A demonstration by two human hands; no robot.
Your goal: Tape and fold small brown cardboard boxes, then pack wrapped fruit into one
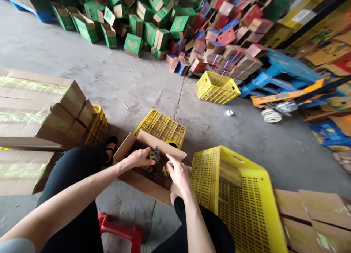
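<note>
An open brown cardboard box sits on the concrete floor between my knees. Inside it lie several small round yellow-and-dark fruits. My left hand reaches into the box with fingers curled round one fruit with a dark leafy top. My right hand rests at the box's right side, fingers bent over another yellow fruit; whether it grips the fruit is hard to tell.
A yellow plastic crate stands at my right, another lies behind the box, a third farther off. Taped cartons stack at the left. Green and red boxes pile at the back. A red stool is under me.
</note>
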